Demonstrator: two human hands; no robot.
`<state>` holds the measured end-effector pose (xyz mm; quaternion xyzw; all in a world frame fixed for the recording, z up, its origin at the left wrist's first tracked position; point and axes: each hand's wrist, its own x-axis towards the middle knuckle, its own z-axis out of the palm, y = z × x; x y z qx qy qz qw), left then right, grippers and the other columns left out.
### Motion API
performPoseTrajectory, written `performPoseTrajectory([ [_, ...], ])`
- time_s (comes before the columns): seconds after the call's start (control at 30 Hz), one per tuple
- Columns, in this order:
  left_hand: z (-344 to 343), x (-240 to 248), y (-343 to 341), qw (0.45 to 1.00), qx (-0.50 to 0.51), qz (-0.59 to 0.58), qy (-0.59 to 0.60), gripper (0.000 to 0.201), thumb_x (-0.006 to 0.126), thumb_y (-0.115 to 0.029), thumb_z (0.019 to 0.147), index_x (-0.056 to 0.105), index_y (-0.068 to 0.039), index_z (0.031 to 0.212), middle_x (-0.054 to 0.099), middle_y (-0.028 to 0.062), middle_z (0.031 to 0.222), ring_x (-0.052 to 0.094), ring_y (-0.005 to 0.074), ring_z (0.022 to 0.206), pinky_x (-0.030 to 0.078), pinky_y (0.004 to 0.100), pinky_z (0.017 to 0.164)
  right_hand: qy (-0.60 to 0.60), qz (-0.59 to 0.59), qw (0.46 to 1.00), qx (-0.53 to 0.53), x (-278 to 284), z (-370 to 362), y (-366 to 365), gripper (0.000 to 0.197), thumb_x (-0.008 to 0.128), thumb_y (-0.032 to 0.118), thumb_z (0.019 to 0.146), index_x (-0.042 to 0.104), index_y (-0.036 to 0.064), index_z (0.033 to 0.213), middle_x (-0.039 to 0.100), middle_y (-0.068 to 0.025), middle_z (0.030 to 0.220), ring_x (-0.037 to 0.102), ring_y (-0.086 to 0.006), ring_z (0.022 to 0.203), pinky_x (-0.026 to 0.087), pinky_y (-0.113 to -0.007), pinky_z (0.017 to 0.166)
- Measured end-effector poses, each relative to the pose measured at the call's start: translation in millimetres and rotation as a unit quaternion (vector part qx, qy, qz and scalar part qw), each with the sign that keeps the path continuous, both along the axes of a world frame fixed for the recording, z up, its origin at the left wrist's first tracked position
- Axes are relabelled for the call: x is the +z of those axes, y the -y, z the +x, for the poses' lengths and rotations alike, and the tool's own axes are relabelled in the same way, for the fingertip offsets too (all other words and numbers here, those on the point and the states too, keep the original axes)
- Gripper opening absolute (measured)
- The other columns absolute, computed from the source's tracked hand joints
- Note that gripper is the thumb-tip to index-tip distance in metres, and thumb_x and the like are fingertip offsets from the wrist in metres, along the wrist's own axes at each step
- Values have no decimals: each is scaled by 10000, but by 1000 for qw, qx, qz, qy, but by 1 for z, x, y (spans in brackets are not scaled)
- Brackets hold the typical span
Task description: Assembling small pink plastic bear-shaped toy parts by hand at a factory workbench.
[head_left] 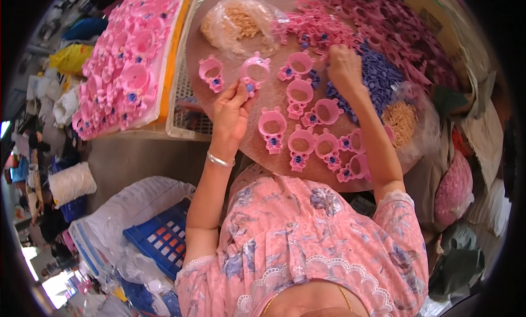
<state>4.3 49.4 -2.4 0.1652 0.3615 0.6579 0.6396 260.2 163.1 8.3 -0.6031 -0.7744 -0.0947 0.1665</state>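
My left hand [231,111] pinches a pink plastic bear-shaped figure [250,88] by its lower end, which has a blue piece in it; its round ring stands up above my fingers. My right hand [345,67] reaches over the far part of the round table, its fingers curled down where small pink parts [323,25] meet a heap of small blue pieces [378,78]. What those fingers hold, if anything, is hidden. Several similar pink figures [272,132] with blue pieces lie between my arms, and another figure [215,82] lies left of the held one.
A tray [164,92] piled with pink figures [129,59] sits on a crate [186,114] at left. Beige pieces fill a clear bag [241,21] at the back and another bag [400,122] at right. Darker pink parts [400,26] heap at far right. A blue basket [159,235] stands below left.
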Motion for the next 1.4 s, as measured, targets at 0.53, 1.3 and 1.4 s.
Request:
performPoseTrajectory([
  [0.53,12,-2,-4,999,-10,32,15,204,580,-66,923,619,7,1110,657,68,997,631,147,882,542,345,894,-606,-314,688,247,11,-68,70,132,622,49,898,646,1,1019,670,-29,878,626,-70,778,496,-200,680],
  [1.3,20,14,9,984,-22,120,-132,318,610,-87,917,579,16,1216,642,51,1062,613,111,936,524,256,862,-607,-285,725,154,25,-70,81,174,649,31,868,643,-29,1031,680,-27,817,628,-77,724,511,-205,653],
  [1.4,18,11,6,986,-15,101,-133,310,609,-93,918,583,14,1208,640,45,1050,617,116,919,530,269,860,-610,-202,754,135,17,-83,85,145,664,38,858,645,-23,988,674,-21,801,626,-72,715,510,-199,646],
])
